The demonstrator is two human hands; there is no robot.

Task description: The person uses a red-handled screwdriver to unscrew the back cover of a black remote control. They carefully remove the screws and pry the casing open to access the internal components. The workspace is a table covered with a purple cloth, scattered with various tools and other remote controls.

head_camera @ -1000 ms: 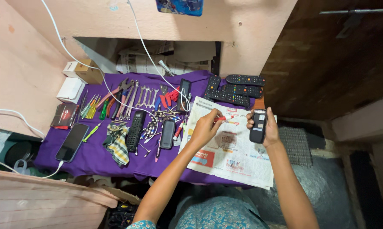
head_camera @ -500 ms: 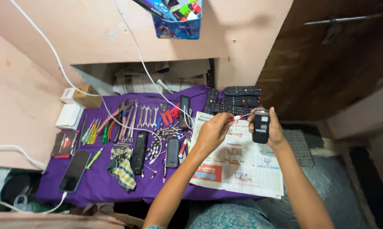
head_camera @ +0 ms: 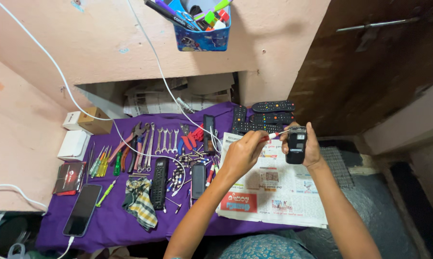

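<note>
My right hand [head_camera: 312,148] grips a small black remote-like device [head_camera: 296,145] upright above a spread newspaper [head_camera: 278,196]. My left hand [head_camera: 242,154] is closed around a small screwdriver [head_camera: 274,136] with a red and white handle. The screwdriver's tip points right and reaches the top left corner of the device. Both hands hover over the top edge of the newspaper, close together.
A purple cloth [head_camera: 111,228] carries rows of wrenches [head_camera: 166,140], pliers, screwdrivers [head_camera: 101,163], screws, two black remotes [head_camera: 159,182], a checked rag [head_camera: 139,204] and a charging phone [head_camera: 82,210]. More remotes [head_camera: 273,106] lie behind the newspaper. A blue pen holder [head_camera: 202,38] hangs on the wall; white cables cross it.
My hands have drawn closer together, and the screwdriver tip now meets the device's top. The view has tilted upward, showing more of the wall and the pen holder.
</note>
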